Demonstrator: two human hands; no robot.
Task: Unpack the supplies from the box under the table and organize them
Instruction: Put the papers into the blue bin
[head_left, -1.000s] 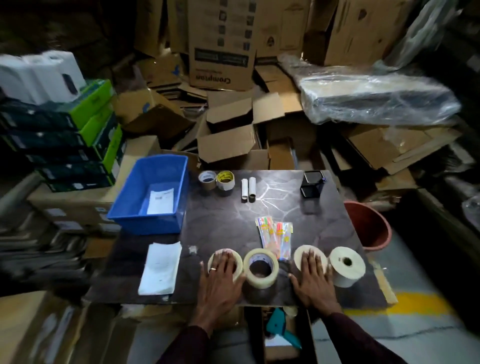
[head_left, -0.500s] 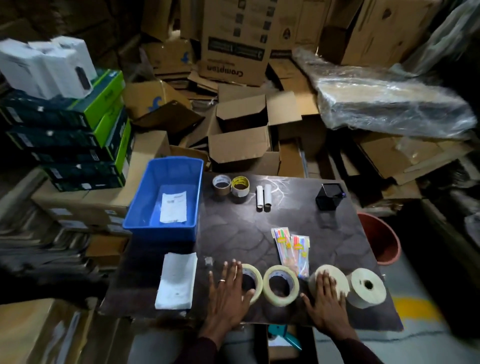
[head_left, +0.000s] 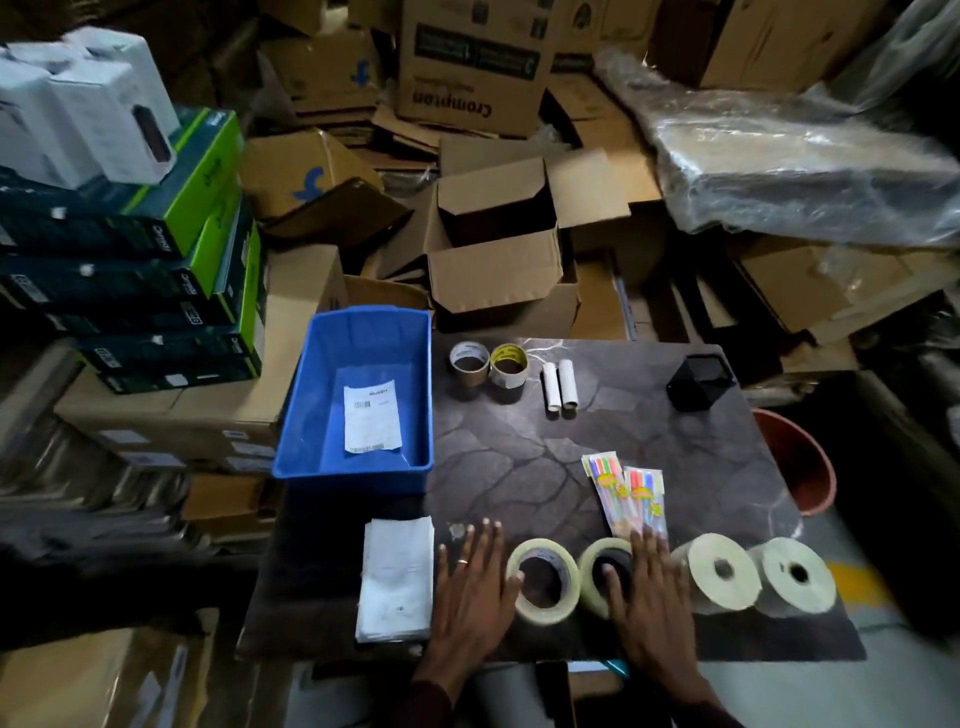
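Glossy tape roll (head_left: 543, 579) sits between flat-spread left hand (head_left: 470, 587) and right hand (head_left: 649, 592), seemingly pressing another roll (head_left: 592, 574); dark marbled table (head_left: 545, 457).

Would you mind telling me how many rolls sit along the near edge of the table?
4. From left: a tape roll beside the left hand, a second tape roll partly under the right hand, then a white roll and a last white roll further right.
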